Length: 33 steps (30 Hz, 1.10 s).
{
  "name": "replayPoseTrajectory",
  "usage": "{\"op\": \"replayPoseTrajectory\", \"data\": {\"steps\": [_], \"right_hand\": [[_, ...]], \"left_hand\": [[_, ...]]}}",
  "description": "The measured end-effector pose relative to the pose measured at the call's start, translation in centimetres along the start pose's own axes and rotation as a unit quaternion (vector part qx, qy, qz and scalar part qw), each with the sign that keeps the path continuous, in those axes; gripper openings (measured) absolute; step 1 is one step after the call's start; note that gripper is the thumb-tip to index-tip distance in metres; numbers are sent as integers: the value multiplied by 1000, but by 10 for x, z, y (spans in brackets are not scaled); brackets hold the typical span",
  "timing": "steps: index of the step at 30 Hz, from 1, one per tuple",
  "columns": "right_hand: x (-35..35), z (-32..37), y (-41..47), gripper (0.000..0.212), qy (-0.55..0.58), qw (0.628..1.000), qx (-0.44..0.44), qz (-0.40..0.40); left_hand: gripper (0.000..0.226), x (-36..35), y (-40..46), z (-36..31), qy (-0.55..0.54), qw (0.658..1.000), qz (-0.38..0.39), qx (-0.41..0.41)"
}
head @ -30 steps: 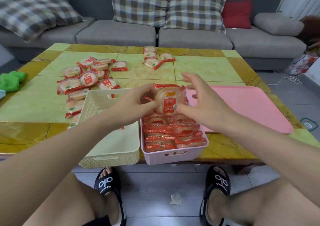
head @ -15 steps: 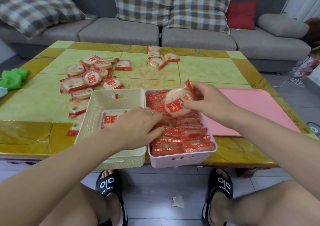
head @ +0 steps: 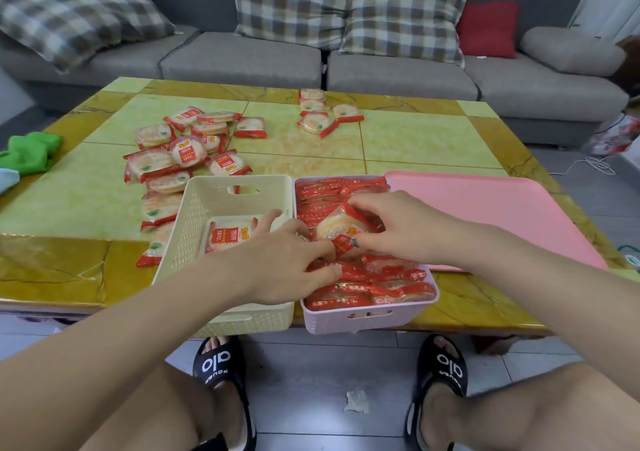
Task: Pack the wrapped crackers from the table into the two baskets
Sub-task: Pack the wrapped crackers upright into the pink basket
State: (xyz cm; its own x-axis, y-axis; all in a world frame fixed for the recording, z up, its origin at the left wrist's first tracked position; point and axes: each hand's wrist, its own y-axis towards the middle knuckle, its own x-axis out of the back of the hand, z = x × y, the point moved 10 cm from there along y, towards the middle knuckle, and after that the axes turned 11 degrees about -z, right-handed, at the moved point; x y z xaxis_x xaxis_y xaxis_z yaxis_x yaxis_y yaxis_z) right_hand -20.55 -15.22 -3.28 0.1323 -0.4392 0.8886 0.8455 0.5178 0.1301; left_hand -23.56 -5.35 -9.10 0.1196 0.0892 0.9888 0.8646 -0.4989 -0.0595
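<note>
Right hand pinches one wrapped cracker, thumb and fingers curled round the pack, holding it tilted over the middle of the pink basket. That basket is packed with rows of crackers standing on edge. Left hand: fingertips press on the packed rows just at 7 o'clock of the held pack; gripping or only pressing, cannot tell. Cream basket touches the pink one at its 9 o'clock side and holds a single cracker pack lying flat. Loose cracker pile on the table at 11 o'clock of the cream basket; a smaller cluster at 12 o'clock of the pink basket. Pink tray at 3 o'clock.
</note>
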Motion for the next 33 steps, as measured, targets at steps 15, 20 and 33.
{"op": "replayPoseTrajectory", "data": {"steps": [15,20,33], "right_hand": [[-53,19,19,3,-217,964,49,144],[-30,26,-8,38,-158,982,90,-42],[-63,11,-27,69,-180,983,28,15]], "left_hand": [[53,44,-5,32,-105,986,-127,32],[32,41,0,25,-88,984,-155,13],[34,38,11,14,123,981,-150,-10]]}}
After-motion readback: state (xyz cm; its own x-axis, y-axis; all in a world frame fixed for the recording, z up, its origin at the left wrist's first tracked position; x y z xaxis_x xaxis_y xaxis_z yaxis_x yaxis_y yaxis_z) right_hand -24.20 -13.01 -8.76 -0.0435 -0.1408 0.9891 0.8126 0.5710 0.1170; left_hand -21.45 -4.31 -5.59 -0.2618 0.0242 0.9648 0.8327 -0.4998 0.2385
